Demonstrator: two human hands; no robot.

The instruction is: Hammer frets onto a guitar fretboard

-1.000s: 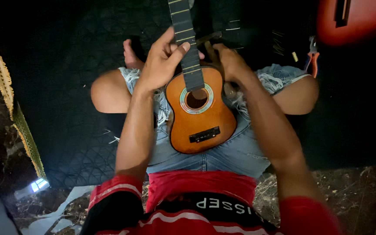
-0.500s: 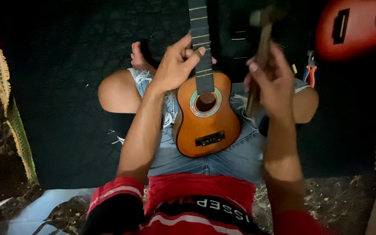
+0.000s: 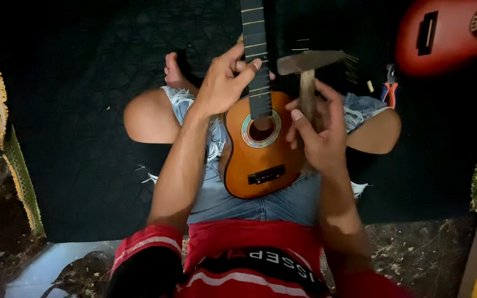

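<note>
Since a second ago, right hand point(image 3: 318, 140) had closed around a hammer point(image 3: 307, 77) and raised it beside the fretboard. Left hand point(image 3: 224, 83) stayed pinched on the small orange guitar's point(image 3: 258, 160) neck, so striking seemed near.

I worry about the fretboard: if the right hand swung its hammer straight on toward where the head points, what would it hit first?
Probably the dark fretted neck of the small orange guitar; the wooden-handled hammer in the right hand points leftward at it, though depth is unclear.
</note>
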